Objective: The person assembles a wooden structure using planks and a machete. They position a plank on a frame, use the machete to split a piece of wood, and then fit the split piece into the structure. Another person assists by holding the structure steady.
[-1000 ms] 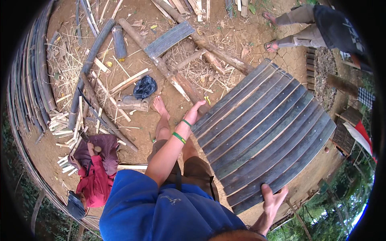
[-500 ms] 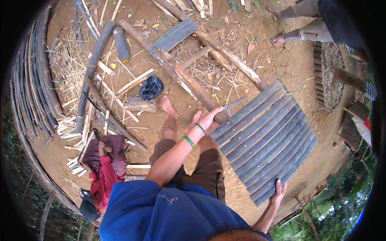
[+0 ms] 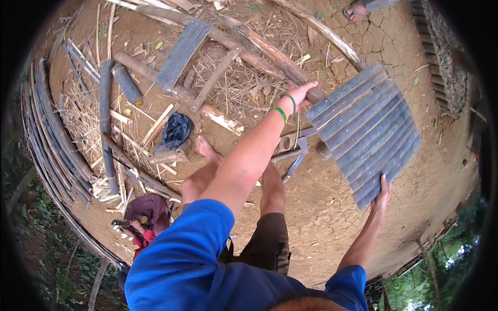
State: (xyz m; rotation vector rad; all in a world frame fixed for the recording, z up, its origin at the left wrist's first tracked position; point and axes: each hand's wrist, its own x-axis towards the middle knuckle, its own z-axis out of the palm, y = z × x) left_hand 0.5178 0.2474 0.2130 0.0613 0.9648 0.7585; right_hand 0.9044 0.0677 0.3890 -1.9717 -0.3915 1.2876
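Observation:
My left hand (image 3: 298, 95), with green bands on its wrist, is closed around a brown wooden pole (image 3: 280, 59) near its end. The pole is part of a wooden frame with a slatted bamboo panel (image 3: 368, 135) at the near right end. My right hand (image 3: 383, 196) grips the panel's lower edge, its thumb on top and its other fingers mostly hidden beneath. Towards the far left, a smaller bamboo panel (image 3: 184, 54) spans the poles. A crosspiece (image 3: 218, 78) joins them. The frame is tilted, with the slatted panel raised off the ground.
A metal tool (image 3: 300, 150) lies by my right foot, near a block with holes (image 3: 287, 142). A black plastic bag (image 3: 177, 129), bamboo lengths (image 3: 106, 124) and split sticks lie left. Another person (image 3: 148, 217) sits lower left. Someone's sandalled foot (image 3: 356, 11) shows far right.
The frame has swung away from me and to the right, both hands moving with it. The slatted panel sits further up and right, uncovering the ground and tool by my foot.

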